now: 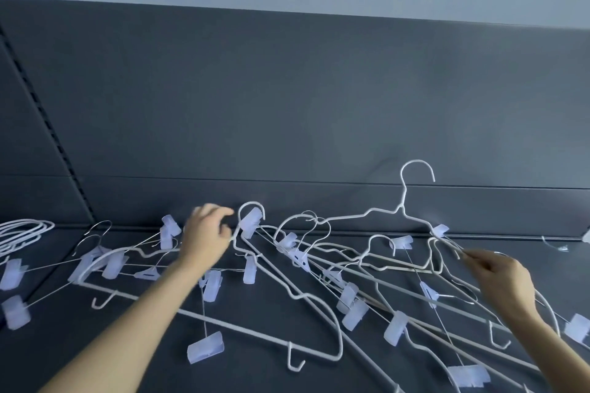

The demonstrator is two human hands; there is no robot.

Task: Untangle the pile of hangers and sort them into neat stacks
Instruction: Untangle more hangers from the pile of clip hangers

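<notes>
A tangled pile of hangers (351,297) covers the dark shelf: white coated wire hangers mixed with thin metal ones carrying translucent plastic clips. My left hand (207,233) is at the back of the pile, fingers curled around the neck of a large white hanger (242,330), just below its hook. My right hand (501,277) pinches the wire of another white hanger (447,242) at the right side of the pile. One white hanger (403,198) stands upright against the back panel. A small stack of white hangers (25,230) lies at the far left.
The dark shelf surface (127,360) ends at a tall dark back panel (287,105). A slotted upright (48,124) runs along the left. Loose clip hangers (12,274) lie at the left edge. A small clip piece (557,246) sits at the back right.
</notes>
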